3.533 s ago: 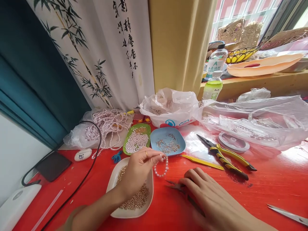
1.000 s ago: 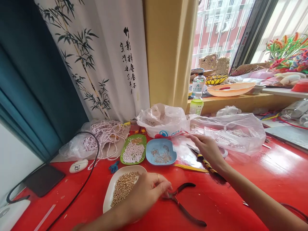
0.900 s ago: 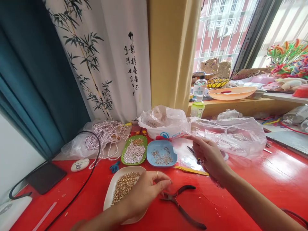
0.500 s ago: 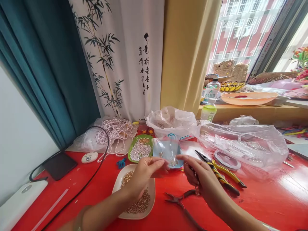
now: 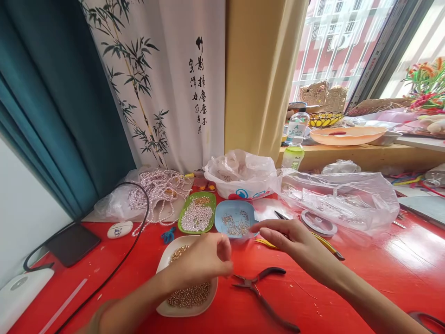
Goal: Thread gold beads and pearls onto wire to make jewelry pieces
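Note:
My left hand [image 5: 210, 255] is over the white dish [image 5: 160, 304] of gold beads [image 5: 191, 297], thumb and fingers curled together; whatever they may hold is hidden. My right hand [image 5: 290, 241] is stretched out beside the blue tray [image 5: 219, 211], its fingers extended near the tray's right corner. A blurred, see-through patch shows by its fingertips, too unclear to name. Small metallic pieces [image 5: 236, 225] lie scattered in the blue tray. Between my hands and nearer to me, pliers with dark handles [image 5: 255, 283] lie on the red table [image 5: 250, 315], touched by neither hand.
A green tray [image 5: 180, 222] of white and gold beads stands left of the blue one. Behind are pearl strands [image 5: 156, 190] and plastic bags [image 5: 243, 178]. Yellow-handled pliers [image 5: 328, 246] and a spool [image 5: 318, 222] lie right. A black cable [image 5: 121, 266] crosses the left side.
My hands have moved apart, the left one lower and nearer to me. The clear film seen between them before no longer covers the blue tray. The view has shifted right.

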### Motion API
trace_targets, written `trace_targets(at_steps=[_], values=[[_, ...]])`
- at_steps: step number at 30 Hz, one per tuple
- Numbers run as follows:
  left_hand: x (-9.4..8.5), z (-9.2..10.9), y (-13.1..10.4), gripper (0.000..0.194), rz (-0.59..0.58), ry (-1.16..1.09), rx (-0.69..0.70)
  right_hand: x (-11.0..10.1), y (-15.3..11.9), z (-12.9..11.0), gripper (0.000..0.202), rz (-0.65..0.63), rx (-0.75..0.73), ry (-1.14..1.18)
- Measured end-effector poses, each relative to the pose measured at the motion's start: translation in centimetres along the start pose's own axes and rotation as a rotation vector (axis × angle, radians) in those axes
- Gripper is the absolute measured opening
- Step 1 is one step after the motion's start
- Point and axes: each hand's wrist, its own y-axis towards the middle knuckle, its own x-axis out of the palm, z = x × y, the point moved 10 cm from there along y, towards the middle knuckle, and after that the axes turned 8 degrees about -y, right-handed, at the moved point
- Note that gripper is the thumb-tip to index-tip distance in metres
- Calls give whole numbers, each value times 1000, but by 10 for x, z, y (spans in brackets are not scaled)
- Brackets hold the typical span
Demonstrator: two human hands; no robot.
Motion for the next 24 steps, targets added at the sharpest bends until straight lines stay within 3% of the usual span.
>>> trace_targets(at_steps=[5, 10, 13, 16, 19, 21, 24], values=[[9, 8, -6, 19, -99, 11, 34, 8, 0, 3, 38, -68, 28, -188], [18, 14, -12, 26, -198, 19, 55, 22, -1, 7, 19, -199, 52, -86], [16, 12, -9, 31, -182, -46, 18, 26, -1, 9, 13, -232, 63, -67], [11, 18, -5, 31, -144, -348, 42, 17, 2, 10, 16, -132, 93, 80], [20, 27, -6, 46, -255, -648, 71, 6, 3, 16, 21, -8, 154, 239], [30, 24, -8, 46, -324, -677, 9, 4, 3, 19, 23, 38, 174, 283], [35, 14, -8, 30, -291, -613, -57, 7, 2, 20, 23, 47, 169, 284]])
